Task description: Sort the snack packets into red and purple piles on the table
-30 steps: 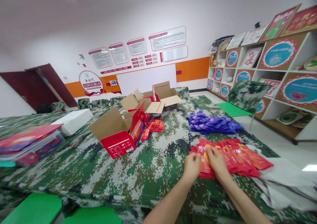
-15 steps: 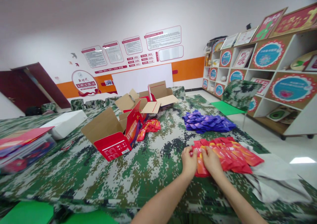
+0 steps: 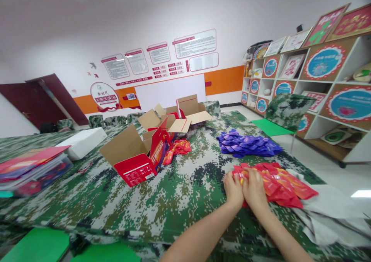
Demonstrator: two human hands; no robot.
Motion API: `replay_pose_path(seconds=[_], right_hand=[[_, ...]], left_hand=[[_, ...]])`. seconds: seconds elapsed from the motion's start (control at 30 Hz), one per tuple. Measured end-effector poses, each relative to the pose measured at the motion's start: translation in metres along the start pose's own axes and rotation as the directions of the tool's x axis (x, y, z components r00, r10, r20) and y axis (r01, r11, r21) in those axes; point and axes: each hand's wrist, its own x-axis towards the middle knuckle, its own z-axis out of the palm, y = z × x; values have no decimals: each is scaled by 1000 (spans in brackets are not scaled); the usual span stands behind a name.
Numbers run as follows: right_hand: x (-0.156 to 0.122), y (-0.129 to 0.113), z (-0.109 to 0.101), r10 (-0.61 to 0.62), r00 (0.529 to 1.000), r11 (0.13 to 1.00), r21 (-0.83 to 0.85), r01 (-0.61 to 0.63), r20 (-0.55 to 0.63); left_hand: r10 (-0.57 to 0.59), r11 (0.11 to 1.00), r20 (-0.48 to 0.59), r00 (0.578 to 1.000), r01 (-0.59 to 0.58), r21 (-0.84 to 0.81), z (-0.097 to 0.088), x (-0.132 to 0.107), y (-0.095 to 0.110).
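Camouflage cloth, green and white in a pixel pattern, covers the whole bench [image 3: 179, 188], and everything else lies on it. Well beyond the hands and off to their left sits an open red carton [image 3: 136, 153] with its brown flaps up, with more open cartons [image 3: 185, 113] behind it and a few red packets [image 3: 176, 148] spilled between them. Straight ahead of the hands, a little further out, is a heap of purple sachets [image 3: 247, 145]. To the right of the hands, at the bench edge, lies crumpled white sheeting [image 3: 330, 211].

The red sachets [image 3: 285, 182] are fanned out in an overlapping pile that begins under the fingers and runs away to the right. The left hand [image 3: 233, 189] and the right hand [image 3: 254, 188] rest side by side, touching, on the near end of that pile. Both are curled down onto the nearest sachets, and the grip looks closed on them, though the fingertips are hidden behind the knuckles.

I would judge these sachets light, flat and limp, with a glossy film skin that slides easily, one over another. A loose stack would likely skid apart if lifted from one end. The safer hold seems to be across the short edges of a squared-up bundle, thumb on top and fingers underneath, pinching firmly, since the film should tolerate pressure without harm.
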Motion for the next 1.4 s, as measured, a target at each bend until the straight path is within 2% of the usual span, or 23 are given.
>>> replay_pose_path(seconds=[0.13, 0.23, 0.33, 0.4, 0.5, 0.57, 0.63, 0.7, 0.8, 0.9, 0.97, 1.23, 1.4], right_hand=[[3, 4, -3, -32, 999, 999, -40, 32, -6], [3, 3, -3, -60, 998, 997, -40, 59, -22], [2, 0, -4, -115, 992, 993, -25, 113, -48], [0, -4, -6, -131, 989, 991, -13, 131, -69], [-1, -9, -11, -124, 988, 992, 10, 126, -94], [-2, -11, -13, -116, 988, 993, 21, 119, -100], [-3, -13, -13, -116, 988, 993, 26, 119, -99], [-4, -14, -11, -127, 987, 991, 34, 131, -95], [-5, -16, -7, -163, 983, 983, 64, 169, -88], [-6, -17, -4, -186, 980, 978, 82, 192, -77], [-7, -15, -4, -173, 983, 981, 82, 178, -65], [-10, -10, -5, -159, 985, 984, 73, 163, -64], [-11, -9, -6, -154, 985, 984, 78, 159, -72]], left_hand=[[0, 998, 33, 999, 2, -60, 2, 0, 4], [-13, 984, 54, 998, 22, -176, 0, 1, 5], [-19, 967, 75, 997, 37, -254, -9, 9, 4], [-13, 975, 40, 999, 22, -223, -22, 23, -1], [63, 997, -85, 994, -67, -40, -57, 62, -14], [180, 971, -161, 970, -149, 188, -88, 94, -28], [244, 895, -207, 947, -138, 424, -120, 126, -42], [246, 794, -233, 941, -58, 605, -148, 151, -55], [243, 643, -188, 952, -13, 766, -173, 178, -73], [227, 504, -82, 970, -45, 863, -180, 191, -85], [214, 453, -44, 976, -59, 890, -179, 195, -90], [263, 441, -51, 963, -73, 894, -186, 212, -90], [234, 451, -14, 972, -96, 887, -188, 228, -86]])
